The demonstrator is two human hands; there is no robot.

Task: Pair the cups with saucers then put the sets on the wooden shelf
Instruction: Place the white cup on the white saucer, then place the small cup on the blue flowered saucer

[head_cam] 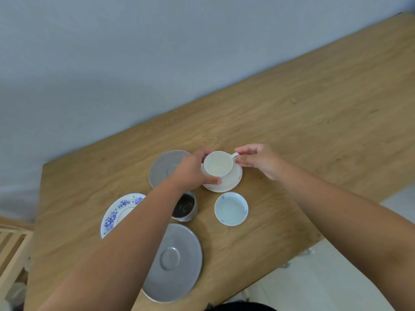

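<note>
A white cup stands on a white saucer near the middle of the wooden table. My left hand grips the saucer's left rim, thumb on its near edge. My right hand pinches the cup's handle. A blue-patterned white cup stands alone just in front. A grey cup with a dark inside sits partly under my left forearm. Two grey saucers lie on the table, one behind my left hand, one near the front edge. A blue-flowered saucer lies at the left.
A pale wooden slatted frame shows at the lower left beside the table. The grey wall runs behind the table's far edge. Light floor lies past the table's front right edge.
</note>
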